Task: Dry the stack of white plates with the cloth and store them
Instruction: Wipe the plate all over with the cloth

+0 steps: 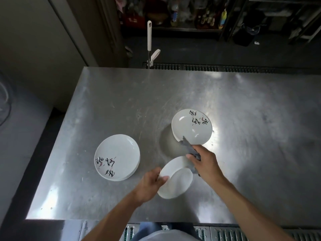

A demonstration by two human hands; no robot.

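Note:
I hold one white plate (175, 180) tilted above the steel table (121, 101), its underside facing me. My left hand (150, 184) grips its left rim, thumb on top. My right hand (205, 163) grips a grey cloth (190, 148) and presses it against the plate's far right edge. A stack of white plates with black brush lettering (117, 157) sits at the left. A second stack of the same plates (192, 126) stands just beyond my right hand, with the cloth's tip over its near rim.
A white mop handle (149, 35) stands behind the table's far edge, by a floor drain grate (217, 67). Dark shelves with bottles (191, 13) fill the back. A grey wall panel (34, 49) is at the left.

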